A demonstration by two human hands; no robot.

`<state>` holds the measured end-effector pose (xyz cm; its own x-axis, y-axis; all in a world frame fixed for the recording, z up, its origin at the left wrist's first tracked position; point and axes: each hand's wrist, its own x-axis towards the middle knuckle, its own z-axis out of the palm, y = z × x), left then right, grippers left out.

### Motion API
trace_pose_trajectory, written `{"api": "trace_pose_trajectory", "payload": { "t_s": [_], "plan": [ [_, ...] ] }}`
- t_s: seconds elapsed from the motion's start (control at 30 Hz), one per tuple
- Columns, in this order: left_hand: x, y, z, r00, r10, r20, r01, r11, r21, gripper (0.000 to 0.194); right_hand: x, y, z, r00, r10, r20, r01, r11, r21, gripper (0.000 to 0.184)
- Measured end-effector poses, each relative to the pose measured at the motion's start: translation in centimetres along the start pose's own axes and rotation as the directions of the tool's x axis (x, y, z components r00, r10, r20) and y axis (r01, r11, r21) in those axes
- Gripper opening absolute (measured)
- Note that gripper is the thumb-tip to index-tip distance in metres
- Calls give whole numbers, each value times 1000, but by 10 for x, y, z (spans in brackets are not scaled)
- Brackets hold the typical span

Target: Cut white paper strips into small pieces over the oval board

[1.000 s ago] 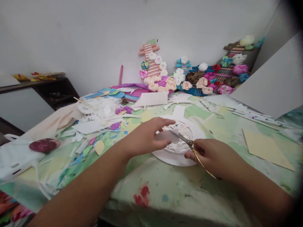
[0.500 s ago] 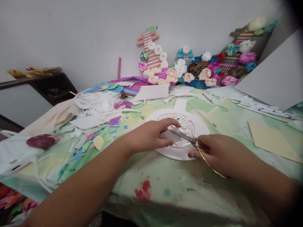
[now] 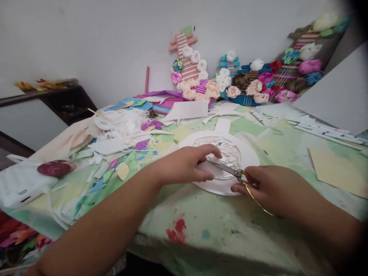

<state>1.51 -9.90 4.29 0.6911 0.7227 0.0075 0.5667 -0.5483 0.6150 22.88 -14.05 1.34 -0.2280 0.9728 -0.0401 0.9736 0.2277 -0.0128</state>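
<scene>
My left hand (image 3: pixel 192 165) grips a small piece of white paper (image 3: pixel 209 168) between thumb and fingers. In my right hand (image 3: pixel 267 184) is a pair of scissors (image 3: pixel 236 172) with gold handles, its blades pointing left at the paper. The blades look nearly closed along the paper's upper edge. Below both hands lies a round white cardboard shape (image 3: pixel 249 153) with a rectangular tab at its far side. Small white scraps fill the ring in its middle, partly covered by my left hand and the scissors.
A green, paint-stained cloth (image 3: pixel 161 214) covers the table. White string (image 3: pixel 123 122) and coloured paper scraps (image 3: pixel 126 165) lie to the left, near a dark red oval object (image 3: pixel 56 168). On the right are a cream paper sheet (image 3: pixel 339 170) and thin sticks (image 3: pixel 324 132). Flower-decorated crafts (image 3: pixel 188 73) lean on the wall.
The scissor blades have closed further onto the white paper. Both hands stay close together over the round cardboard, and the camera view has shifted slightly.
</scene>
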Motion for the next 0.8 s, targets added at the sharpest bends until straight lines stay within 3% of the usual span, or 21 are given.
{"api": "trace_pose_trajectory", "payload": {
  "t_s": [0.1, 0.33, 0.67, 0.8],
  "plan": [
    [-1, -1, -2, 999, -1, 38, 3, 999, -40, 40, -1, -3, 5, 998, -29, -61, 26, 999, -46, 44],
    [1, -2, -2, 996, -7, 92, 19, 992, -125, 39, 0, 0, 3, 996, -87, -34, 84, 994, -67, 47],
    [0, 0, 2, 998, 8, 55, 0, 989, -145, 37, -5, 0, -8, 994, -82, -75, 65, 977, -201, 33],
    [0, 1, 4, 998, 11, 62, -1, 988, -152, 38, -9, 1, -8, 991, -130, -35, 119, 970, -210, 34]
  ]
}}
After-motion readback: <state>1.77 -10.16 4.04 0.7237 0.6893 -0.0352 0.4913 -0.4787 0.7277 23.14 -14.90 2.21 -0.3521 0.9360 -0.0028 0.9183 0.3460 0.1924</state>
